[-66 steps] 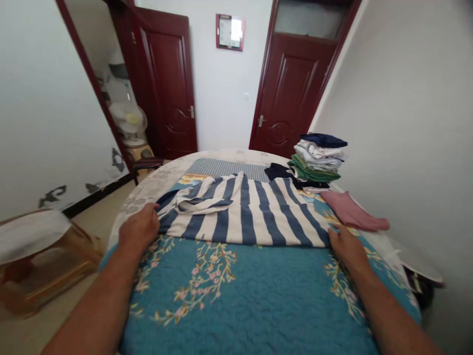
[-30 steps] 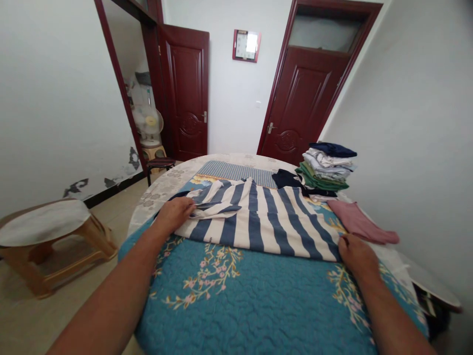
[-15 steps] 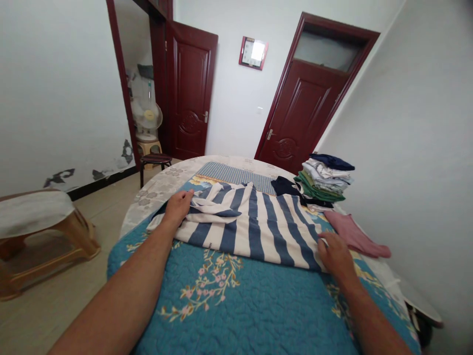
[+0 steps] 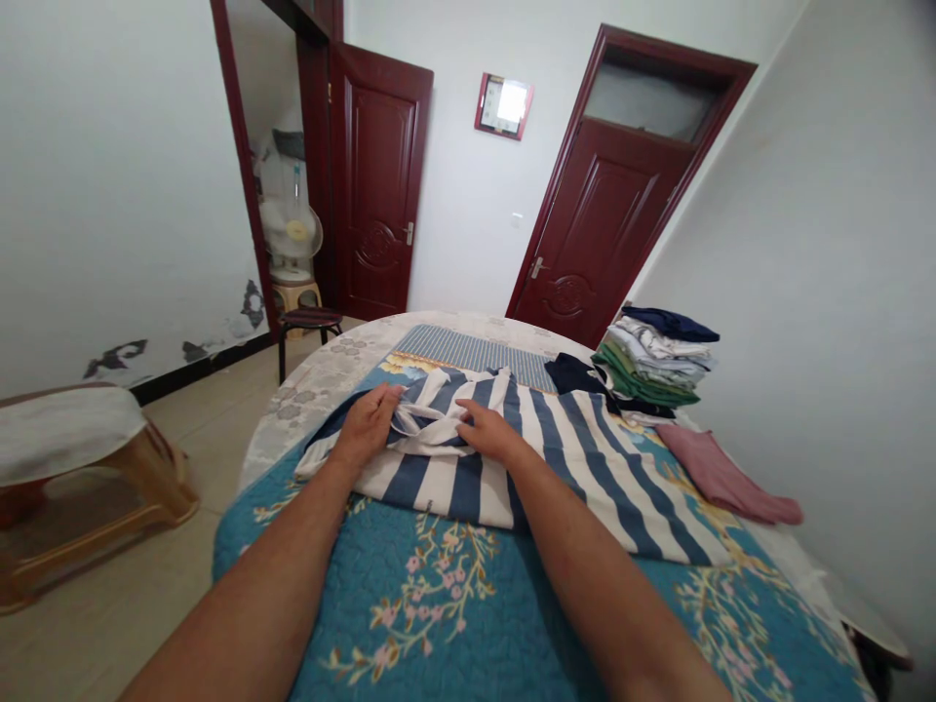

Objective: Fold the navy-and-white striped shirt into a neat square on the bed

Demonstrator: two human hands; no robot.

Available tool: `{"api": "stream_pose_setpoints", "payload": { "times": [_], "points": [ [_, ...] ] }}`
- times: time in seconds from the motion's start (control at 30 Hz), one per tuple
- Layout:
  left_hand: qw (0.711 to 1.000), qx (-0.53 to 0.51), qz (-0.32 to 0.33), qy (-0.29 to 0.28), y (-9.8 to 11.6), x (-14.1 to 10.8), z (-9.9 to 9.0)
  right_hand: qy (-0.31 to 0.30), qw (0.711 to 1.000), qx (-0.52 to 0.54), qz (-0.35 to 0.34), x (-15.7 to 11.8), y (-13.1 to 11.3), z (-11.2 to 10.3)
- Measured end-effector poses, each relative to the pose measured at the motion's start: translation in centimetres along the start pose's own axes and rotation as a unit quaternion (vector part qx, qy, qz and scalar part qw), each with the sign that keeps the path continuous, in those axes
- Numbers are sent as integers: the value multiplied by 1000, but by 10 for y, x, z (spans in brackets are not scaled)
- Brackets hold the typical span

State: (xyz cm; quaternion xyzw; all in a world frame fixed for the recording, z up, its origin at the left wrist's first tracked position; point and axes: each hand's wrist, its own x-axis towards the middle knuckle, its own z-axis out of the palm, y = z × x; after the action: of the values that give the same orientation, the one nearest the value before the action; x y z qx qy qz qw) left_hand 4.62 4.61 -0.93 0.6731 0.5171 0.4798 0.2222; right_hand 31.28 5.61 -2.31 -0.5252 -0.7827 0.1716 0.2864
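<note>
Red-brown doors (image 4: 577, 219) stand in pale walls beyond the round bench (image 4: 292, 390), whose patterned cover shows around a teal floral quilt (image 4: 468, 624); the striped shirt (image 4: 556, 439) lies across that quilt in front of you, its crumpled neck opening between your two hands.

Your left forearm (image 4: 255, 565) slants up and inward from the bottom edge, wrist low, left hand (image 4: 370, 421) palm down at the left side of the neck opening; its fingers meet the cloth, though you cannot tell whether they pinch it. Your right forearm (image 4: 600, 561) crosses over the shirt's near edge, leaning to the left; its right hand (image 4: 488, 431) points across toward the other, the fingers parted at the right side of the opening.

That forearm hides some of the stripes, and your left hand covers cloth beneath it; both arms are cut off below. To the right, the folded pile (image 4: 654, 361) partly hides a navy garment (image 4: 574, 373), with a pink cloth (image 4: 721, 473) nearer you; the covered stool (image 4: 80, 458) runs out of view at the left; things around the fan (image 4: 292, 231) are too blurred to make out.
</note>
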Motion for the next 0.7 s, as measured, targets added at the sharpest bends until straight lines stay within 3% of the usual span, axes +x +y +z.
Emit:
{"api": "stream_pose_setpoints", "payload": {
  "times": [0.07,0.17,0.33,0.43,0.57,0.7],
  "points": [
    [1000,-25,-10,15,-3,-1,2,-10,1000,13,2,5,2,11],
    [998,-45,-40,17,-6,0,5,30,999,38,6,0,5,19],
    [997,-47,-54,-7,-6,1,5,172,972,140,81,-8,14,14],
    [997,-40,-32,-66,-8,0,5,255,937,174,162,-6,22,8],
    [992,47,18,-119,-11,-3,7,245,941,171,158,-5,26,10],
    [987,124,26,-101,-9,4,9,242,946,168,134,-5,23,14]
  ]
}}
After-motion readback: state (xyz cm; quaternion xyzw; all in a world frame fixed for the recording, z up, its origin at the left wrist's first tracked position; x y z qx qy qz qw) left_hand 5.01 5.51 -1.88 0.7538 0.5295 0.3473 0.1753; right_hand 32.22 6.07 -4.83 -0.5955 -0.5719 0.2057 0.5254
